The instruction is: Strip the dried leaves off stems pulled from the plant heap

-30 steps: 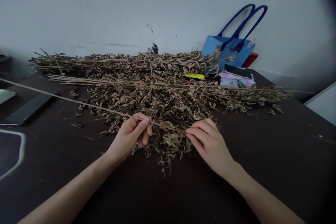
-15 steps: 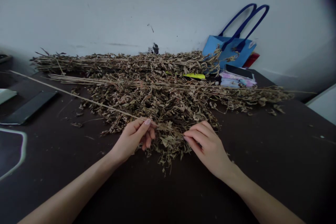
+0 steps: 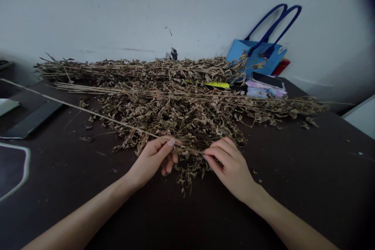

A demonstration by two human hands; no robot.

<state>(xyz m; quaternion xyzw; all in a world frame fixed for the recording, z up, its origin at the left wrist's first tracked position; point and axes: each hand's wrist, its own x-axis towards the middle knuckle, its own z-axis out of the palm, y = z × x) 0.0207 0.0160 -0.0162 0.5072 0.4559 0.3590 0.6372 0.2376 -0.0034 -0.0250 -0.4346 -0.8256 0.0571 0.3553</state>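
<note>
My left hand [image 3: 154, 159] is closed, thumb and forefinger pinching a long, thin dried plant stem [image 3: 96, 114]. The stem's bare end slants up to the far left. Between my hands its leafy part hangs over a heap of dried, crumpled leaves [image 3: 166, 115]. My right hand [image 3: 231, 166] is closed too, its thumb and forefinger pinched on the leafy end of the same stem. What exactly lies between those fingertips is partly hidden. Loose greenish-brown leaves [image 3: 187, 177] lie just below and between both hands.
Behind the heap lie bundles of dried stems [image 3: 117, 68] along the wall. At the back right are a blue bag [image 3: 254, 52], a phone [image 3: 266, 80] on a pastel cloth [image 3: 265, 91] and a yellow object [image 3: 217, 84]. A dark flat slab [image 3: 32, 121] lies on the left.
My left hand has shifted slightly right and down along with the stem, whose far end now reaches nearer the left edge. My right hand has barely moved and stays pinched.
</note>
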